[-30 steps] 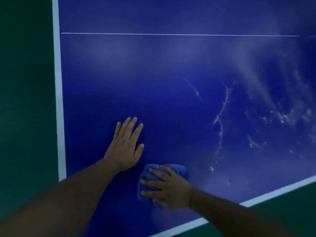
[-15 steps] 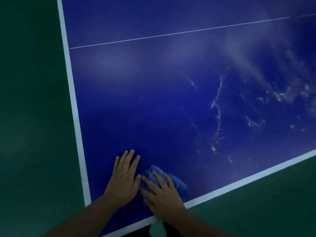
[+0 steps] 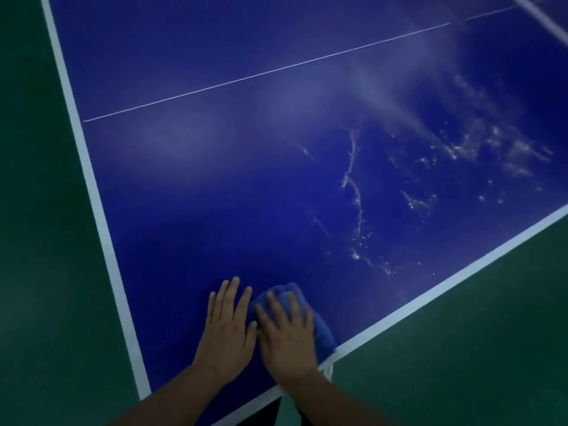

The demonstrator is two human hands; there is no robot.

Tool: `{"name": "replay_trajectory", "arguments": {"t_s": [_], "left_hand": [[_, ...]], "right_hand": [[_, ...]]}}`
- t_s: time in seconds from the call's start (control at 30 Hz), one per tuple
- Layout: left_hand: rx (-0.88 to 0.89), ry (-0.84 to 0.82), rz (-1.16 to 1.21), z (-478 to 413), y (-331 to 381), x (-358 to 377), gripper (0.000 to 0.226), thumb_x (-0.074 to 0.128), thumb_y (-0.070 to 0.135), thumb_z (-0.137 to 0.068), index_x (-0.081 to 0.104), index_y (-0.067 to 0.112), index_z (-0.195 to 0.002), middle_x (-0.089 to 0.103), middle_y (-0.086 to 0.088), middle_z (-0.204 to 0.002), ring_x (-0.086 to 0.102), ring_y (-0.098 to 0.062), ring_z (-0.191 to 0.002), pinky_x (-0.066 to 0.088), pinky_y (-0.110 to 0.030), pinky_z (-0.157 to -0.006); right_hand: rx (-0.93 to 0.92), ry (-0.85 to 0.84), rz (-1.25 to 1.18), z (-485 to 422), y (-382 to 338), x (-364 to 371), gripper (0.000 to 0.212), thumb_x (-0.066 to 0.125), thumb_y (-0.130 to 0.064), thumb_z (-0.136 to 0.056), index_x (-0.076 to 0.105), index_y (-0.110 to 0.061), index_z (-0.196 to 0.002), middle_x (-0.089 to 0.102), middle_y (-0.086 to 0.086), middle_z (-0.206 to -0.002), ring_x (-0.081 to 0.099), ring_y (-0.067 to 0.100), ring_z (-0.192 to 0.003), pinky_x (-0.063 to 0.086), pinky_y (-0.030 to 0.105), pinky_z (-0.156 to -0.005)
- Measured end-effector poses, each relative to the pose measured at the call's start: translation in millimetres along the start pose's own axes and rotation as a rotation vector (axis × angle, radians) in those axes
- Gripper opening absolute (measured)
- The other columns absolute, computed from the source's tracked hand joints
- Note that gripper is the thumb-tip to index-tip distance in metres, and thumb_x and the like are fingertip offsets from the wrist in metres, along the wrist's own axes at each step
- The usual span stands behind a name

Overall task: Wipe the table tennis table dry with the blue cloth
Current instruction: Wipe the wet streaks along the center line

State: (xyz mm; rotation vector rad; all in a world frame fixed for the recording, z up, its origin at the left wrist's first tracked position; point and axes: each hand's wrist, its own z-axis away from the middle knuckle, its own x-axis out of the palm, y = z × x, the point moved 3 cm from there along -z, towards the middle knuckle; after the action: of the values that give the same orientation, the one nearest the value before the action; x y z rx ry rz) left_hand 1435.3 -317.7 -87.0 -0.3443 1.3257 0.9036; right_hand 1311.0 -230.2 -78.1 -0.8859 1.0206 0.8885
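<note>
– Progress, as you'd judge it?
– Early to middling. Near the corner the bench [image 3: 199,195] looks matte and free of drops, so that patch seems done. A beaded water trail [image 3: 353,192] runs down the middle, and scattered droplets [image 3: 461,149] lie further right (pale hazy streaks above them may be film or glare, I cannot tell). All that is left to wipe.
– And the blue cloth [image 3: 323,332]?
– Bunched into a thick wad under the right grip [image 3: 287,336], close to the near white edge line [image 3: 430,298], by the corner. Its folds bulge out past the fingertips and to the right of the palm.
– Clamped on it?
– No. The fingers are spread and fairly straight, pressing it onto the bench, though slightly blurred. The left grip [image 3: 229,330] lies just beside, fingers apart, palm flat on bare surface, holding nothing
</note>
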Motion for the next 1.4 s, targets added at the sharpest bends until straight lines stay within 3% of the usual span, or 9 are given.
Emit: {"name": "replay_trajectory", "arguments": {"t_s": [0.17,0.23,0.43,0.6,0.77,1.07,1.2,1.3,1.4], "left_hand": [[-0.036,0.037,-0.001,-9.3,-4.3,-2.0,0.062,0.027,0.041,-0.098,0.027,0.012,-0.154,0.013,-0.014,-0.164,0.007,-0.027,-0.152,-0.007,-0.041,-0.122],[-0.026,0.025,-0.007,-16.9,-2.3,-1.3,0.066,0.023,0.046,-0.099,0.022,0.014,-0.157,0.005,-0.011,-0.166,-0.003,-0.024,-0.154,-0.013,-0.039,-0.122],[0.021,0.000,0.042,-32.8,23.4,3.3,0.068,0.021,0.048,-0.099,0.022,0.013,-0.157,0.004,-0.012,-0.166,-0.001,-0.027,-0.154,0.001,-0.050,-0.124],[0.078,-0.025,0.018,-35.5,43.2,12.2,0.065,0.025,0.045,-0.099,0.028,0.012,-0.155,0.012,-0.015,-0.165,0.009,-0.031,-0.153,0.005,-0.050,-0.124],[0.130,-0.041,-0.029,-45.0,65.9,17.9,0.063,0.029,0.041,-0.095,0.036,0.009,-0.149,0.023,-0.017,-0.161,0.020,-0.033,-0.149,0.010,-0.050,-0.122],[0.095,-0.076,-0.006,-61.4,138.5,28.2,0.068,0.024,0.048,-0.097,0.025,0.015,-0.156,0.006,-0.012,-0.166,0.000,-0.027,-0.154,0.005,-0.051,-0.124],[0.054,-0.074,-0.001,-66.3,175.3,26.3,0.069,0.021,0.048,-0.096,0.027,0.014,-0.156,0.005,-0.012,-0.166,-0.001,-0.027,-0.154,0.003,-0.050,-0.122],[0.023,-0.064,0.024,-70.6,195.2,24.2,0.072,0.017,0.051,-0.095,0.024,0.014,-0.157,0.001,-0.011,-0.166,-0.006,-0.025,-0.154,0.000,-0.049,-0.123],[-0.033,-0.041,0.058,-73.3,210.3,21.8,0.073,0.016,0.052,-0.095,0.023,0.015,-0.158,-0.002,-0.010,-0.166,-0.009,-0.025,-0.153,-0.005,-0.045,-0.123]], "right_hand": [[-0.079,-0.007,-0.052,-40.1,12.2,-4.2,0.047,0.041,-0.050,-0.096,0.054,-0.037,-0.140,0.046,-0.006,-0.153,0.030,0.030,-0.146,0.032,0.059,-0.111],[0.112,0.026,-0.098,-61.4,67.2,-17.4,0.046,0.037,-0.046,-0.099,0.056,-0.035,-0.139,0.047,-0.004,-0.153,0.035,0.033,-0.144,0.041,0.063,-0.105],[0.732,0.098,-0.218,-66.3,222.5,-70.2,0.049,0.028,-0.043,-0.108,0.032,-0.033,-0.155,0.016,-0.006,-0.167,0.006,0.031,-0.153,0.016,0.056,-0.120],[0.456,0.091,-0.151,-42.6,119.6,-38.8,0.049,0.033,-0.046,-0.100,0.053,-0.030,-0.142,0.041,-0.001,-0.157,0.034,0.036,-0.145,0.040,0.059,-0.105],[0.236,0.027,-0.189,-15.8,68.2,-12.2,0.046,0.040,-0.048,-0.097,0.060,-0.035,-0.136,0.050,-0.007,-0.150,0.031,0.024,-0.144,0.049,0.056,-0.098],[0.502,0.263,-0.092,-36.2,290.0,-53.1,0.044,0.040,-0.044,-0.100,0.060,-0.029,-0.136,0.054,-0.001,-0.147,0.041,0.037,-0.138,0.043,0.059,-0.099],[0.815,0.202,-0.151,-9.5,433.0,-80.7,0.045,0.055,-0.028,-0.100,0.048,-0.026,-0.145,0.041,0.001,-0.156,0.039,0.042,-0.134,0.040,0.052,-0.102],[1.039,0.220,-0.216,14.3,493.8,-111.4,0.032,0.051,-0.014,-0.097,0.053,-0.016,-0.129,0.050,0.008,-0.143,0.049,0.041,-0.115,0.045,0.048,-0.091],[0.790,0.419,-0.208,-4.0,446.8,-129.6,0.038,0.031,-0.030,-0.098,0.060,-0.012,-0.113,0.059,0.013,-0.128,0.056,0.039,-0.099,0.046,0.045,-0.077]]}}
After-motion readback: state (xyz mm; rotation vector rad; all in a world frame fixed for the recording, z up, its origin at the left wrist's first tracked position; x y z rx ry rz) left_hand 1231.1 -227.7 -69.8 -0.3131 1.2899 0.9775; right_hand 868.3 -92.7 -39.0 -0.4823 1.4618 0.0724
